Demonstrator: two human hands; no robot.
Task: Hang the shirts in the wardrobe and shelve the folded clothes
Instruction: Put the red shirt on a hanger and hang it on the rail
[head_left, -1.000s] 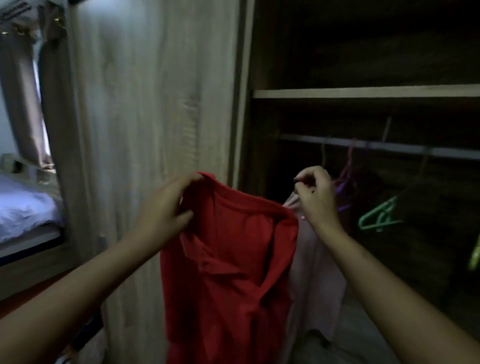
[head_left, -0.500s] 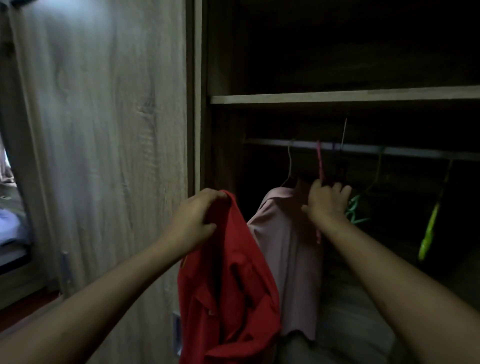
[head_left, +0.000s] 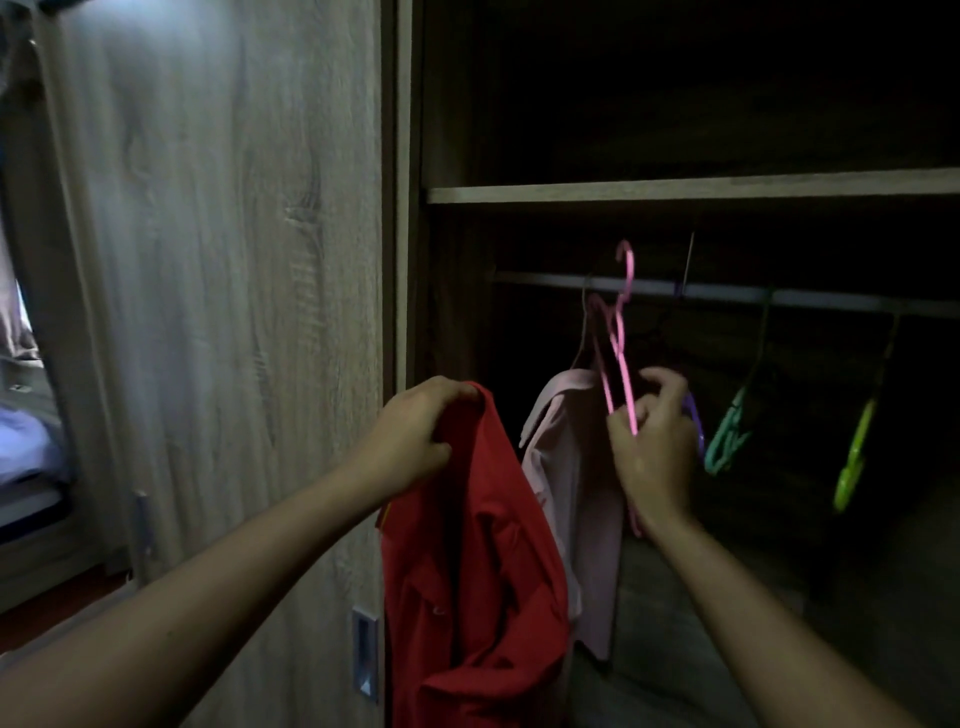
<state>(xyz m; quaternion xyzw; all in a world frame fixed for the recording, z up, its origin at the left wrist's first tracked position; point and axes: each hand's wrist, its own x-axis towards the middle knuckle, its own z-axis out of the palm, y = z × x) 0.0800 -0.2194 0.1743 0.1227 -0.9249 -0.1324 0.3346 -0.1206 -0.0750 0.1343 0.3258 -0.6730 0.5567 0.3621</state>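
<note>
A person stands at an open wardrobe (head_left: 410, 156), arms reaching in from the bottom of the frame. At centre, the left hand (head_left: 410, 436) is closed on the top edge of a red shirt (head_left: 467, 571), fingers pinched over the fabric near what looks like the collar, the rest hanging limp and bunched toward the lower middle. Right of centre, the right hand (head_left: 652, 447) is curled round a pink hanger (head_left: 621, 343), thumb and fingers gripping its arm, the hook lifted to about the level of the rail (head_left: 727, 293) in the dark interior; whether the hook is clear of the rail is hard to tell. Just behind, a pale pink shirt (head_left: 576, 493) hangs on the rail, and a teal hanger (head_left: 727, 441) and a green hanger (head_left: 852, 462) dangle at right, below a shelf (head_left: 675, 189). The shirt appears light and soft, likely to sag and slip, so it is best held at collar or shoulder seam while the stiff, light hanger is fed through the neck.
</note>
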